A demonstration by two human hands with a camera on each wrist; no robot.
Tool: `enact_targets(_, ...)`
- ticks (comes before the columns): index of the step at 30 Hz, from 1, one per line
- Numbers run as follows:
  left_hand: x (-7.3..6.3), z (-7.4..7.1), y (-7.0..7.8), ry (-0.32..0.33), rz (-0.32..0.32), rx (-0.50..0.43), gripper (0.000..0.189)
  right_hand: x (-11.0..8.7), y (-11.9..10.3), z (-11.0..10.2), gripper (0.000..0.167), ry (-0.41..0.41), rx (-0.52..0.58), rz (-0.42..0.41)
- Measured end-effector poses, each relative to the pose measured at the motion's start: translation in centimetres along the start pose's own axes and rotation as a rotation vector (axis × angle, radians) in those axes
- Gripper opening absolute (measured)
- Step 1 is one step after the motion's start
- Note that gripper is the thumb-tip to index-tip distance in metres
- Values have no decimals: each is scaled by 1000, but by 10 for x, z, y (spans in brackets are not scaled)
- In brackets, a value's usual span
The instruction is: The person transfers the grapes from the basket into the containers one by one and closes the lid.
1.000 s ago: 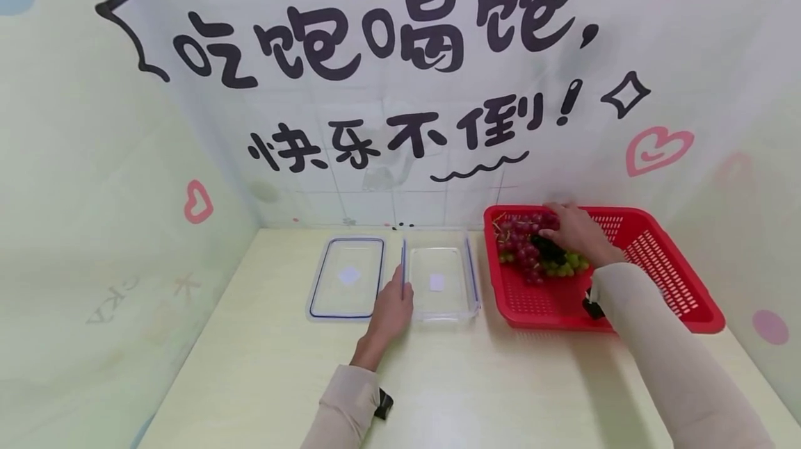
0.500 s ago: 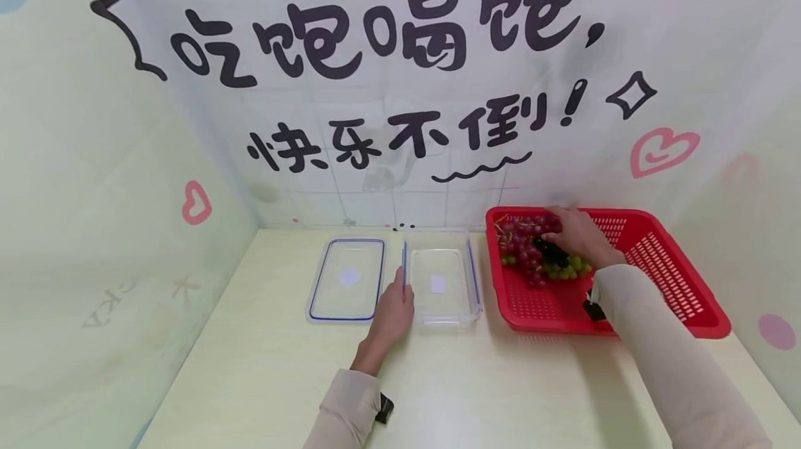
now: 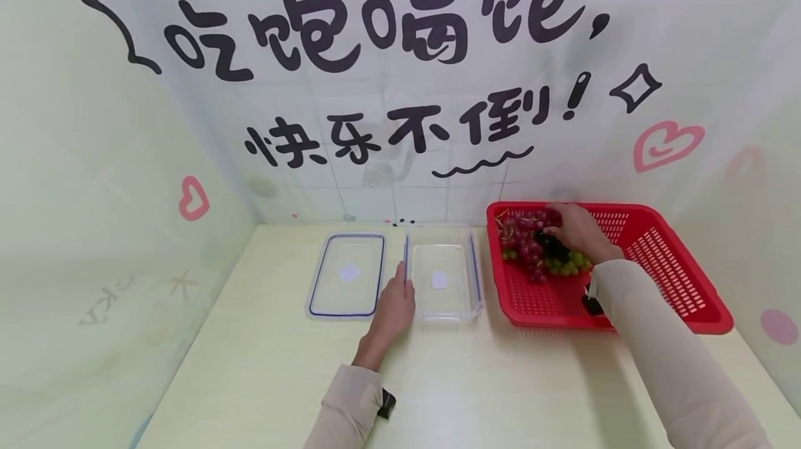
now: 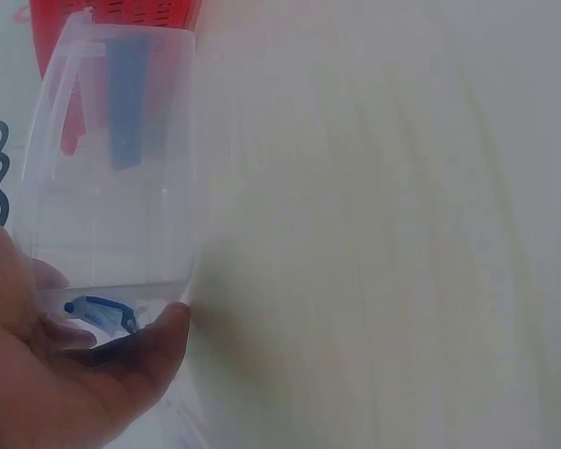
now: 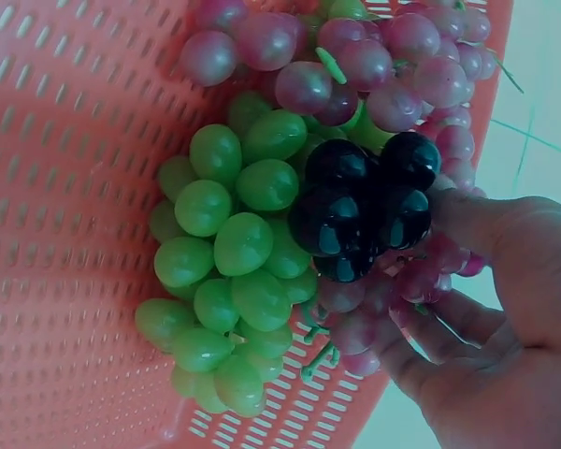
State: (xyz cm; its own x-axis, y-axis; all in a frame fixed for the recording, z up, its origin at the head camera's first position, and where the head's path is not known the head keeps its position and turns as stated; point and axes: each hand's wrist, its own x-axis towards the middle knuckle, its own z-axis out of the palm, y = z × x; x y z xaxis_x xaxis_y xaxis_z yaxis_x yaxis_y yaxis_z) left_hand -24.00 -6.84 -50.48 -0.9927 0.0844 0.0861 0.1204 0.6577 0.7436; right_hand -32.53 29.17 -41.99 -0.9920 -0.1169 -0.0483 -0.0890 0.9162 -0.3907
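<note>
My left hand [image 3: 393,306] grips the left side of a clear plastic food container [image 3: 441,303], thumb and fingers around its blue-edged clip in the left wrist view. Inside a red basket [image 3: 538,310], my right hand [image 3: 578,230] reaches over the grapes. In the right wrist view its thumb lies against a few black grapes [image 5: 327,220], and its fingers curl in among red grapes [image 5: 355,327]. Green grapes [image 5: 229,253] hang beside them, and more red grapes [image 5: 393,56] lie at the back. A clear lid with a blue seal [image 3: 347,296] lies left of the container.
The pale table [image 3: 250,372] runs up to a printed back wall [image 3: 400,195] with black lettering. The red basket stands close on the container's right, with its far rim near the back wall. Side walls close in the table at left and right.
The head view has shifted slightly. Both hands stay in place, the left at the container and the right on the grapes.
</note>
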Motion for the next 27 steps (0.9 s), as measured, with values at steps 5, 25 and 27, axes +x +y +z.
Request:
enact_targets(5,-2,2,-1,4,-1,-9,50,-3,4,3,48,12,27,19)
enact_targets(25,-2,1,-1,-4,-5,-15,51,-12,-5,-14,57,97,199,92)
enact_targets(27,-1,1,-2,-6,0,-11,51,-12,-6,-17,58,99,202,97)
